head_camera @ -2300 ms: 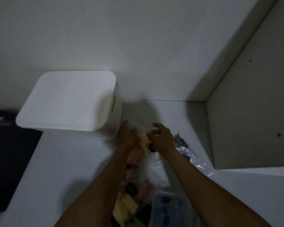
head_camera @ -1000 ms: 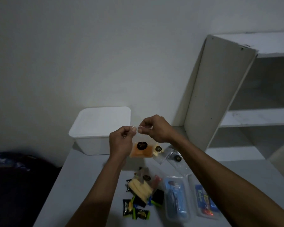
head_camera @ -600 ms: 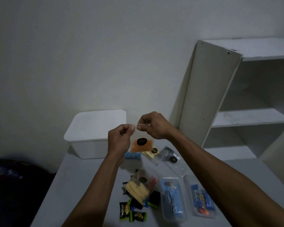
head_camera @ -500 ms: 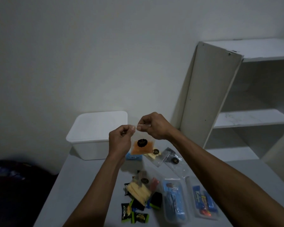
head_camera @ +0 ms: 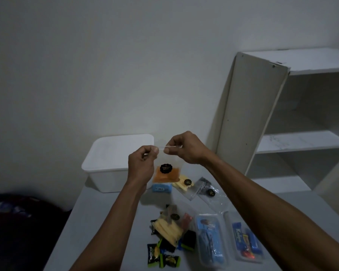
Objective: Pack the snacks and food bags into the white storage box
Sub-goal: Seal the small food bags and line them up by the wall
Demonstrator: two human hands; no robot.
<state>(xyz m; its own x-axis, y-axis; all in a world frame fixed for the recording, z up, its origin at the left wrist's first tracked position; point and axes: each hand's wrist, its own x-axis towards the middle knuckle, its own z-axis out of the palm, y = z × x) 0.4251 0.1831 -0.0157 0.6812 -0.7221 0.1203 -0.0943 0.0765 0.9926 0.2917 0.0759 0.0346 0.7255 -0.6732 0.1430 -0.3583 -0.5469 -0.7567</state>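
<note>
Change: since half a second ago, hands and bag hold the same pose; nothing on the bench has shifted.
Left hand (head_camera: 141, 165): pinches top strip of clear bag (head_camera: 165, 172), left end.
Right hand (head_camera: 185, 148): pinches same strip, right end.
Bag: orange snack inside, hangs above the bench (head_camera: 106, 222), just right of white storage box (head_camera: 115, 163).
Box: lid on, at bench's far-left corner by the wall.
Open room: bare bench in front of box; other snack packs (head_camera: 168, 230) lie right of that; shelf unit (head_camera: 282, 118) far right of box.

Orange snack bag (head_camera: 165, 174), white storage box (head_camera: 114, 165)
</note>
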